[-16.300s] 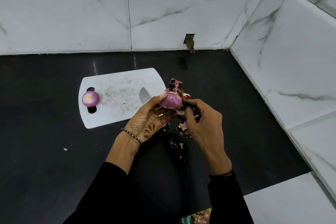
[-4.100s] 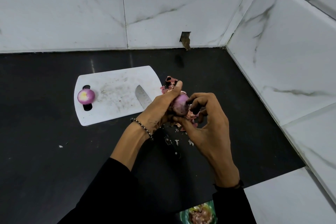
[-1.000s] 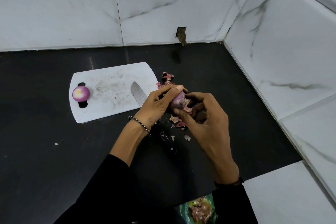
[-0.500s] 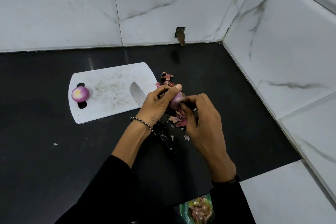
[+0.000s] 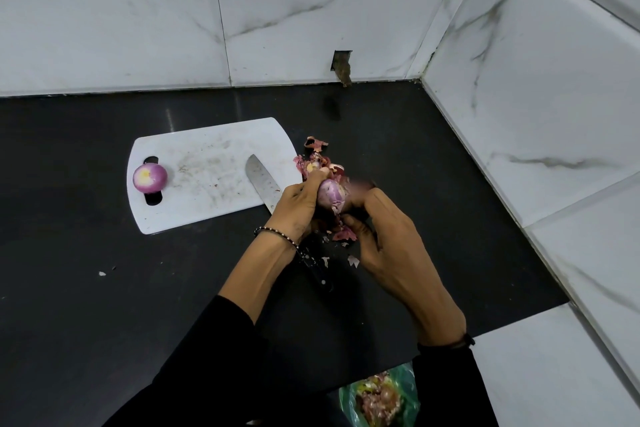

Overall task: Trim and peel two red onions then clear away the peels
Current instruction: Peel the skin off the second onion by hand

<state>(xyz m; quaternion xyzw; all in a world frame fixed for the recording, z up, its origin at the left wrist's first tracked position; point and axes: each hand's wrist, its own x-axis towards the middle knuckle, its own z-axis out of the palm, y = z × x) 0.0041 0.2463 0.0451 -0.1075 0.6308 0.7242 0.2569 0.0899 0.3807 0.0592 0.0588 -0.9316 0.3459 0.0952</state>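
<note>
A: Quick pass. Hands?

B: Left hand [image 5: 298,199] grasps the held onion [image 5: 330,192], fingers wrapped round its left side. Right hand [image 5: 384,236] closes on it from 4 o'clock, thumb under the bulb, fingers curled over the right side (tips motion-blurred, so I cannot tell if they pinch skin or the bulb itself).

A: Where is the onion?

B: Up off the black counter [image 5: 104,288], between both hands, just right of frame centre. Purple skin is partly loose at its lower end.

A: The other one?

B: Peeled onion [image 5: 150,177] sits on the white cutting board [image 5: 207,191], at 9 o'clock from the hands, well apart, resting over the board's handle slot. Pale cut face is up.

A: Knife?

B: Knife [image 5: 263,184] lies flat, blade on the board's right end, dark handle running off toward 5 o'clock under the left wrist.

A: Peels?

B: Peels [image 5: 317,161] are piled on the counter at 12 o'clock of the held onion, just beside the board's right edge. More scraps lie below the hands at 6 o'clock.

A: Anything else?

B: Green bag [image 5: 381,399] holding scraps at the bottom edge, 6 o'clock. Beaded bracelet [image 5: 275,232] on the left wrist. Black sleeves.
</note>
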